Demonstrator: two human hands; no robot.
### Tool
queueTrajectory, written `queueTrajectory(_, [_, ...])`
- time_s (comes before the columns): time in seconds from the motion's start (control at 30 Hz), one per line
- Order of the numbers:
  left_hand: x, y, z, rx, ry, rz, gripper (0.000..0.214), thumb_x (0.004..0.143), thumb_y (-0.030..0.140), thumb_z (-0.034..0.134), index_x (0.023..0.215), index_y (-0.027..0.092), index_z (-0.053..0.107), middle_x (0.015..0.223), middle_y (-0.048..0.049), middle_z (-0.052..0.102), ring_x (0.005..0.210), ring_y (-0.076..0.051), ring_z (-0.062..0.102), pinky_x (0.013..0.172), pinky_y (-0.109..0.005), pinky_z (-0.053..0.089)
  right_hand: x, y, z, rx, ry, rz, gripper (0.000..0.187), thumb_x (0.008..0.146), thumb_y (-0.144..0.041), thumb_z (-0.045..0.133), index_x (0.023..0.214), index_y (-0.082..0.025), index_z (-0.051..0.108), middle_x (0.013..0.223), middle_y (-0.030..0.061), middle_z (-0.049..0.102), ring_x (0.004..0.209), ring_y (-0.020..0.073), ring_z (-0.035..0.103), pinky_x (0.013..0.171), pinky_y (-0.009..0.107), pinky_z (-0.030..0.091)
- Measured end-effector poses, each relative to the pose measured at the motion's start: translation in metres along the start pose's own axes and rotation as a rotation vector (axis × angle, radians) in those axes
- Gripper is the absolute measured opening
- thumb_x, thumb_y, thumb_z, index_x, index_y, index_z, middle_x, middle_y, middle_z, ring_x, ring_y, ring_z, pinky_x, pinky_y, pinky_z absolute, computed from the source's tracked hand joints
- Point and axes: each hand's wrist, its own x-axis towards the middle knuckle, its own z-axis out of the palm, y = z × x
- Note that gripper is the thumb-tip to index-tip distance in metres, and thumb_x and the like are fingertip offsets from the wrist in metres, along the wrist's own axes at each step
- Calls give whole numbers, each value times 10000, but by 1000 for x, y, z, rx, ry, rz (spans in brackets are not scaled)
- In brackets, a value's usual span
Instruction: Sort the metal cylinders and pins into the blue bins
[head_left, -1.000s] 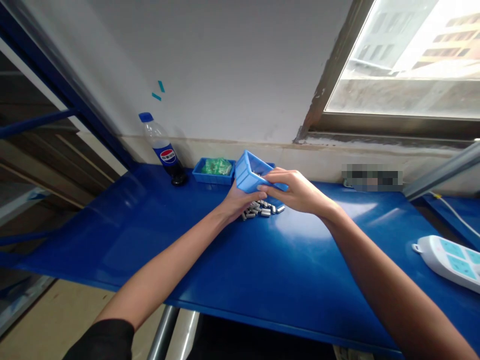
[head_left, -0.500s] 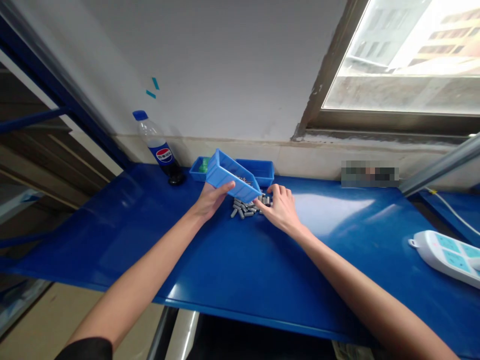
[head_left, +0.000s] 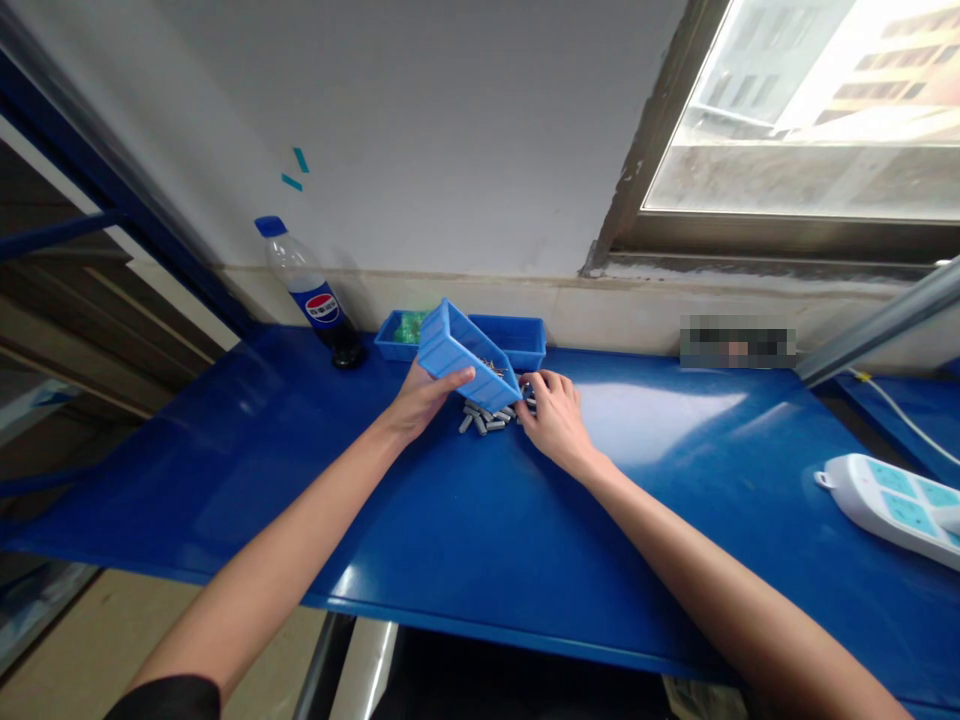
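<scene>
A small blue plastic bin (head_left: 469, 360) is tilted down toward the right, held in my left hand (head_left: 425, 398) with the thumb along its near side. Several thin metal pieces (head_left: 491, 367) lie inside it near the low end. Under that end a pile of short grey metal cylinders (head_left: 482, 421) is spread on the blue table (head_left: 450, 540). My right hand (head_left: 553, 417) is at the pile's right side, fingers curled over some cylinders and thumb tip by the bin's low corner. What its fingertips grip is hidden.
Behind, a blue bin with green contents (head_left: 409, 328) and another blue bin (head_left: 517, 340) stand against the wall. A cola bottle (head_left: 319, 300) is at the left. A white power strip (head_left: 892, 505) lies at the right, and a blurred-out patch (head_left: 739, 343) is by the wall.
My right hand has moved slightly left and its fingers have curled in closer to the bin's low corner. The bin in my left hand has shifted slightly right and stays tilted.
</scene>
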Motion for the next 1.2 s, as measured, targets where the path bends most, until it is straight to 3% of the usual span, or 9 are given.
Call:
queueTrajectory(0.2, [2, 2, 3, 81, -9, -13, 697, 637, 357, 967, 1206, 201, 597, 1001, -35, 713, 985, -229, 697, 984, -404, 535, 1, 8, -2, -30, 18, -22, 337, 1008, -161, 414, 1248, -190, 649, 1301, 170, 646, 1234, 344, 529, 1014, 485, 465])
queueTrajectory(0.37, [4, 3, 5, 206, -4, 43, 779, 571, 326, 996, 1226, 195, 596, 1035, -51, 709, 1109, -275, 673, 1046, -443, 517, 3, 10, -2, -1, 28, -30, 265, 1028, -294, 493, 1210, -186, 653, 1252, 163, 680, 1209, 350, 549, 1026, 486, 465])
queueTrajectory(0.63, [5, 15, 13, 334, -87, 76, 933, 566, 362, 995, 1360, 218, 526, 1260, -109, 679, 1215, -332, 645, 1061, -505, 523, 4, 18, 5, 72, 55, 2, 280, 1017, -213, 425, 1181, -190, 650, 1211, 153, 708, 1190, 332, 573, 1034, 472, 449])
queueTrajectory(0.97, [15, 10, 19, 420, -187, 109, 913, 597, 341, 990, 1373, 240, 520, 1256, -131, 687, 1130, -350, 700, 929, -460, 594, 6, 20, 1, 198, 63, 24, 309, 1004, -209, 372, 1165, -194, 636, 1160, 149, 727, 1145, 316, 625, 1018, 469, 476])
queueTrajectory(1.2, [26, 13, 33, 557, -120, 144, 1031, 523, 380, 1017, 1430, 198, 563, 1258, -172, 701, 1193, -401, 655, 1012, -526, 536, 6, 22, 2, 214, 70, -17, 290, 999, -212, 364, 1141, -190, 616, 1141, 160, 722, 1115, 305, 633, 1008, 452, 487])
